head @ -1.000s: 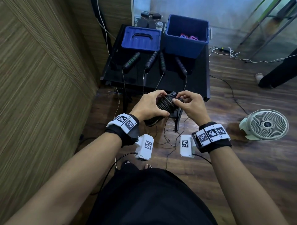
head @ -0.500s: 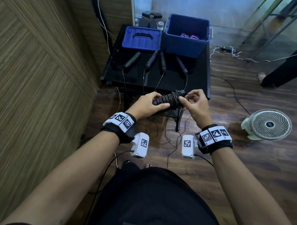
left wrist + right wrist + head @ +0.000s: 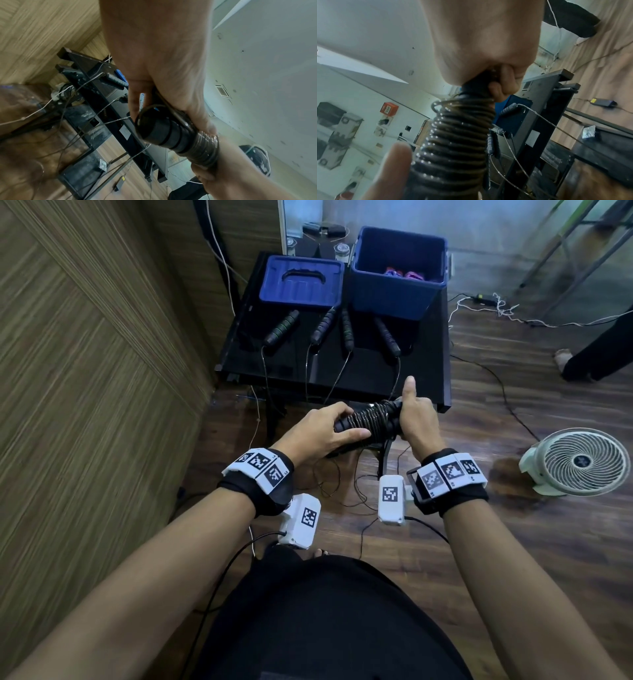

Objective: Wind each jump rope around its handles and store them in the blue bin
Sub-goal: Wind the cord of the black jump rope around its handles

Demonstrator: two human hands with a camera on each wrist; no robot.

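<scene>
I hold a black jump rope bundle (image 3: 368, 422), its cord coiled tightly round the handles, level in front of the black table (image 3: 428, 364). My left hand (image 3: 322, 433) grips the bundle's left end (image 3: 159, 132). My right hand (image 3: 416, 416) grips the right end, thumb pointing up; its fingers (image 3: 503, 83) curl round the handle above the coils (image 3: 458, 135). The open blue bin (image 3: 397, 292) stands at the table's back right with coloured ropes inside. Several unwound rope handles (image 3: 322, 325) lie on the table, cords hanging over its front edge.
The bin's blue lid (image 3: 301, 285) lies on the table to the left of the bin. A wood-panelled wall (image 3: 85, 371) runs along the left. A white fan (image 3: 579, 462) sits on the floor at the right. Loose cords trail under the table (image 3: 346, 487).
The bundle has turned from tilted to level and risen towards the table edge. My right hand has shifted from pinching the cord end to gripping the bundle's right end.
</scene>
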